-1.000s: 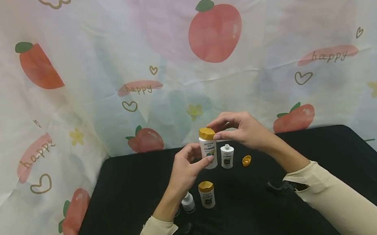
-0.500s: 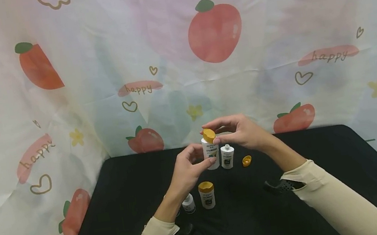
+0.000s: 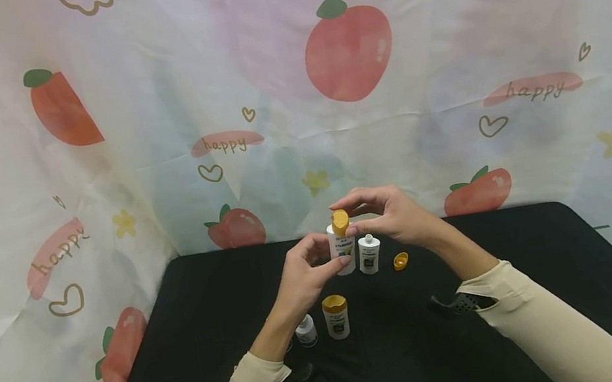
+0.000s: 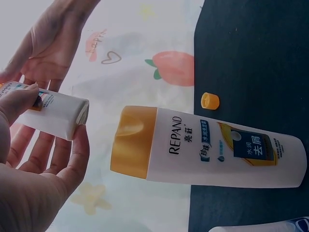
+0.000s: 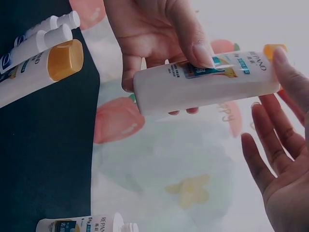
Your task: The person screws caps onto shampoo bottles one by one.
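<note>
My left hand [image 3: 305, 271] grips a white shampoo bottle [image 3: 342, 252] by its body, nearly upright above the table. At its top, my right thumb and fingers pinch the gold cap [image 3: 340, 222], which sits turned crosswise to the flat body; the rest of my right hand [image 3: 393, 209] is to the right. The right wrist view shows the held bottle [image 5: 164, 92] label-up, with the left thumb across its label. Just right of it stands an uncapped white bottle [image 3: 369, 256] with a bare neck, and a loose gold cap [image 3: 400, 261] lies beyond that.
A gold-capped shampoo bottle [image 3: 336, 321] stands nearer on the black table [image 3: 426, 345]. Beside it is a small white bottle [image 3: 306, 334], with another partly hidden by the left forearm. A printed fabric backdrop [image 3: 276, 75] rises behind the table.
The gold cap on the held bottle has turned from in line with the flat body to crosswise. The bottle has shifted slightly right, and the right fingers have moved a little with the cap.
</note>
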`<state>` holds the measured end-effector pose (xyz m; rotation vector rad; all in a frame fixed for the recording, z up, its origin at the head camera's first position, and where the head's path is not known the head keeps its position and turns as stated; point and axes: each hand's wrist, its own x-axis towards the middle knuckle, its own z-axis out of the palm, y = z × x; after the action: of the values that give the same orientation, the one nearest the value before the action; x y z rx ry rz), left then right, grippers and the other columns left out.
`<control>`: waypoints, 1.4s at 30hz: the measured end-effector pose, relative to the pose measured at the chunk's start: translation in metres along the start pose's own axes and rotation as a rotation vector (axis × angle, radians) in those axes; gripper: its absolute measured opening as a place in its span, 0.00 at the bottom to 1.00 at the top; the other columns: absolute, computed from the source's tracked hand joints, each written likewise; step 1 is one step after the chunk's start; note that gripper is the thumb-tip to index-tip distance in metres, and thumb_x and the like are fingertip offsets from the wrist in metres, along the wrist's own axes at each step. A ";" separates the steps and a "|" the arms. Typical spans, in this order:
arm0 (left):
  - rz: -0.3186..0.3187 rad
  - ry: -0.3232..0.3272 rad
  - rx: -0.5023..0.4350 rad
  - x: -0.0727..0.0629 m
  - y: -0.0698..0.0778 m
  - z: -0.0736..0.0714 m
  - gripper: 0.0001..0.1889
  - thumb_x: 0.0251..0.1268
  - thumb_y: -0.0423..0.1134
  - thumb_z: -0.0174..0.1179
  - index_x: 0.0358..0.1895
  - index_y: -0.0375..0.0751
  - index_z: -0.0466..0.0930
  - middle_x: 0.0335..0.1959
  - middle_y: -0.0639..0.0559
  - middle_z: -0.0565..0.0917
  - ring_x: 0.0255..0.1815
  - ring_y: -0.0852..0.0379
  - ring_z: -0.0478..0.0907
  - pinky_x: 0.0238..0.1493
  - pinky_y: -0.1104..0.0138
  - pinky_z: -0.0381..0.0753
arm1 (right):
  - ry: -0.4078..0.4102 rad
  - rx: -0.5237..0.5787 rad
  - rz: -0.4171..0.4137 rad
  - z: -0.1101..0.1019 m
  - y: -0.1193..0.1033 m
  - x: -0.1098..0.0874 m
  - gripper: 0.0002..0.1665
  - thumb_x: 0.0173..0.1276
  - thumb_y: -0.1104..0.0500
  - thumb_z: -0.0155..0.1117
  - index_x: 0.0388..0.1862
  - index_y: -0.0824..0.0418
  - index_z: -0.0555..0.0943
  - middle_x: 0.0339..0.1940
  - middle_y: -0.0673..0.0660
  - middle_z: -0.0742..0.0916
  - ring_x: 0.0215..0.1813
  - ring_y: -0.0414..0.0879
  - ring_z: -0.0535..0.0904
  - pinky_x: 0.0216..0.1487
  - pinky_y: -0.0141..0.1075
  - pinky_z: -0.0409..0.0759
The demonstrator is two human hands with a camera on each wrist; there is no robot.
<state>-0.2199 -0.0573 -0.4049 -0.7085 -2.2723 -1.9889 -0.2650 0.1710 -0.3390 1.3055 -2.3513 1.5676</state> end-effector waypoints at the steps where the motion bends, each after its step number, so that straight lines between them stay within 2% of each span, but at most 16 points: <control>1: -0.001 0.002 -0.001 0.000 0.000 0.000 0.14 0.65 0.39 0.70 0.51 0.46 0.81 0.47 0.51 0.85 0.50 0.55 0.82 0.55 0.54 0.79 | 0.002 -0.002 -0.001 0.000 0.000 0.000 0.25 0.67 0.68 0.71 0.63 0.62 0.81 0.56 0.55 0.85 0.59 0.47 0.81 0.65 0.43 0.78; 20: -0.006 0.014 0.012 0.000 -0.001 -0.001 0.14 0.65 0.39 0.71 0.52 0.47 0.81 0.46 0.51 0.85 0.50 0.54 0.82 0.54 0.55 0.80 | 0.003 -0.030 -0.062 -0.002 -0.001 -0.002 0.23 0.65 0.70 0.71 0.59 0.57 0.84 0.49 0.53 0.85 0.54 0.47 0.83 0.62 0.41 0.79; 32: -0.012 0.013 0.004 0.000 -0.002 -0.001 0.14 0.64 0.39 0.71 0.51 0.48 0.82 0.46 0.52 0.85 0.51 0.54 0.82 0.56 0.52 0.79 | 0.009 -0.022 -0.051 -0.001 -0.004 -0.004 0.23 0.64 0.69 0.72 0.57 0.56 0.85 0.48 0.52 0.85 0.53 0.47 0.83 0.60 0.38 0.80; 42: -0.013 0.030 0.018 -0.001 -0.001 -0.001 0.14 0.64 0.39 0.72 0.50 0.48 0.82 0.45 0.52 0.85 0.49 0.55 0.82 0.53 0.55 0.80 | 0.042 -0.043 -0.033 0.003 -0.004 -0.002 0.19 0.65 0.67 0.73 0.53 0.54 0.84 0.48 0.51 0.85 0.52 0.46 0.83 0.60 0.39 0.80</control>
<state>-0.2202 -0.0585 -0.4061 -0.6603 -2.2804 -1.9684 -0.2593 0.1694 -0.3385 1.2833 -2.3134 1.5117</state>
